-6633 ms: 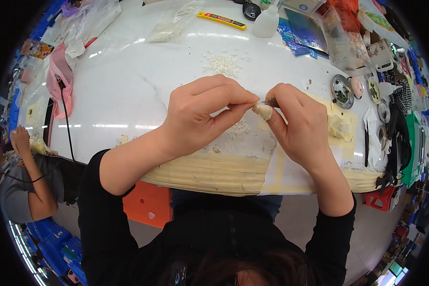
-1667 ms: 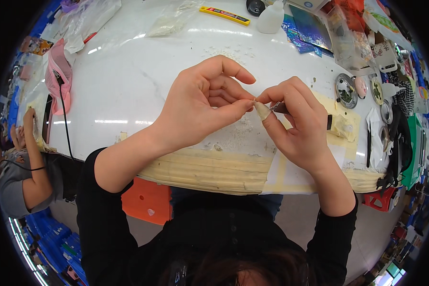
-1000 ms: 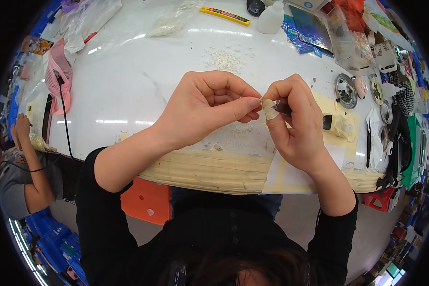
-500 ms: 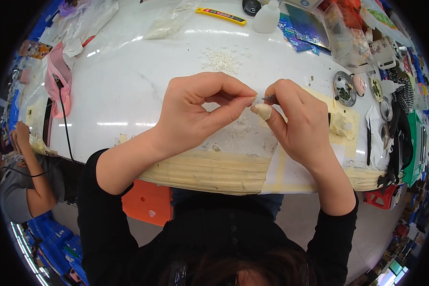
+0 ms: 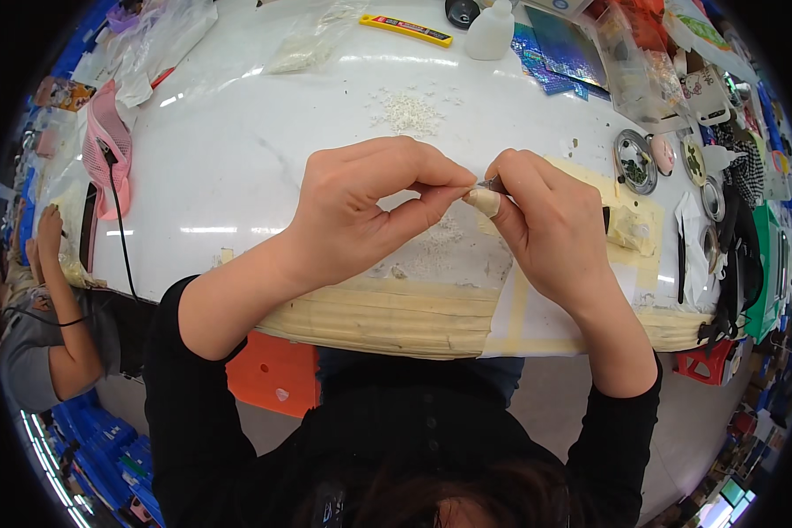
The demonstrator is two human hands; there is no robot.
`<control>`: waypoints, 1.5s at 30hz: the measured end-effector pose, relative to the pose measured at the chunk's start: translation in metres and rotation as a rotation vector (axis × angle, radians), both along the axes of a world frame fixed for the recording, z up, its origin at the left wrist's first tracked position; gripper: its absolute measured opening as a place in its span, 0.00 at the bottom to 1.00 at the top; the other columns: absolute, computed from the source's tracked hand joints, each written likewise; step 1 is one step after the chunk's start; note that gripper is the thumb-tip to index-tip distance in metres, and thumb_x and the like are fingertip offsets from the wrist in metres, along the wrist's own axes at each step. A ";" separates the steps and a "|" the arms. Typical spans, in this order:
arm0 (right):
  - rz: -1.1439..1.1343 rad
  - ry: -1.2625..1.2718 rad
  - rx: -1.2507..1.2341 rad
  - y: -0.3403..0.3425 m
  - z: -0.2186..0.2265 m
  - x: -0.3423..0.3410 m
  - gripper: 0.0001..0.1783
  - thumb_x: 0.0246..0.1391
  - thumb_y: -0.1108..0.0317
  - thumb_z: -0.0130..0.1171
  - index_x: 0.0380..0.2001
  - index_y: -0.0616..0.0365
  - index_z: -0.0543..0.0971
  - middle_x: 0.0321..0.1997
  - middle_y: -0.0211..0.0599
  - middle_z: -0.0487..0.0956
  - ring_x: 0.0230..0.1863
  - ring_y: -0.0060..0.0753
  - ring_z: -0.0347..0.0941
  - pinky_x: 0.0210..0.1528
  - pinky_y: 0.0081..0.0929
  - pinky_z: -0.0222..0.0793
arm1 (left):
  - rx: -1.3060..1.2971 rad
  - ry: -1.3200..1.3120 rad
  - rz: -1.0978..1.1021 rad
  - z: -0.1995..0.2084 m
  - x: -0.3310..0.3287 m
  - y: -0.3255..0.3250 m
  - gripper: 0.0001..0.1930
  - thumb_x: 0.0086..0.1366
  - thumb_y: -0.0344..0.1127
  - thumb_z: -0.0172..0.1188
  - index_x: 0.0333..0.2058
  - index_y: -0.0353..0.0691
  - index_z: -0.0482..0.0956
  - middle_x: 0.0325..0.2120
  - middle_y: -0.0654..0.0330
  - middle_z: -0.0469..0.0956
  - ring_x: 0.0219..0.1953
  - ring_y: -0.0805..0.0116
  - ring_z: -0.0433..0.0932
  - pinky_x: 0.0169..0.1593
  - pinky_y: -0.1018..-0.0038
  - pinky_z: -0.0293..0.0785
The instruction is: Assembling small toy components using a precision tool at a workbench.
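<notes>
Above the middle of the white table (image 5: 211, 158), my two hands meet fingertip to fingertip. My left hand (image 5: 347, 207) is closed in a thumb-and-forefinger pinch; anything between those tips is too small to make out. In my right hand (image 5: 550, 220), thumb and forefinger grip a small pointed grey metal tool (image 5: 493, 185), mostly hidden by the fingers. Its tip touches or nearly touches my left fingertips. Beige tape (image 5: 483, 202) wraps the right thumb. A loose pile of tiny white pieces (image 5: 408, 113) lies beyond the hands, and more white bits (image 5: 438, 236) are scattered beneath them.
At the back are a yellow strip-shaped tool (image 5: 405, 29) and a white squeeze bottle (image 5: 491, 35). Round metal tins (image 5: 635, 163) stand right. A pink mesh pouch (image 5: 107, 158) with a black cable lies left. Beige tape (image 5: 378, 317) covers the front edge. A co-worker's arm (image 5: 74, 326) is at far left.
My hands have come together, so the tool's tip now meets my left fingertips where a small gap was. The co-worker's hand at far left has shifted.
</notes>
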State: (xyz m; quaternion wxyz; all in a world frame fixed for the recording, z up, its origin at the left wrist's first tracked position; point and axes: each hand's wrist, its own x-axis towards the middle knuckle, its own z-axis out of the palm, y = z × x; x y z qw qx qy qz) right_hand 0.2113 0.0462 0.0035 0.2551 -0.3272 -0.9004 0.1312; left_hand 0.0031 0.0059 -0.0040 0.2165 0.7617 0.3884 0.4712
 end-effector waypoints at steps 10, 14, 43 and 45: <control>0.003 -0.023 0.053 0.000 0.000 0.000 0.08 0.52 0.67 0.63 0.30 0.53 0.72 0.22 0.31 0.69 0.21 0.38 0.70 0.21 0.33 0.63 | 0.061 0.066 0.019 0.002 0.000 0.001 0.10 0.55 0.18 0.65 0.36 0.34 0.83 0.29 0.57 0.83 0.29 0.71 0.82 0.33 0.79 0.78; -0.004 -0.018 0.090 0.001 -0.002 0.000 0.10 0.52 0.64 0.63 0.29 0.51 0.71 0.21 0.30 0.68 0.20 0.37 0.70 0.19 0.32 0.63 | 0.011 0.010 0.007 0.002 0.000 0.001 0.09 0.56 0.18 0.64 0.36 0.34 0.83 0.28 0.57 0.83 0.29 0.72 0.82 0.33 0.79 0.78; 0.023 0.159 -0.262 0.001 0.007 -0.001 0.10 0.56 0.67 0.61 0.28 0.58 0.72 0.23 0.35 0.74 0.20 0.36 0.70 0.24 0.29 0.65 | -0.655 -0.366 -0.173 0.001 -0.002 -0.003 0.05 0.65 0.25 0.60 0.37 0.29 0.79 0.32 0.56 0.82 0.35 0.71 0.83 0.42 0.77 0.81; -0.012 0.198 -0.277 0.001 0.006 0.000 0.07 0.56 0.70 0.60 0.29 0.59 0.73 0.24 0.36 0.74 0.20 0.35 0.70 0.24 0.28 0.65 | -0.815 -0.497 -0.194 0.005 -0.001 -0.002 0.05 0.65 0.26 0.60 0.37 0.30 0.79 0.32 0.56 0.83 0.35 0.70 0.83 0.41 0.76 0.81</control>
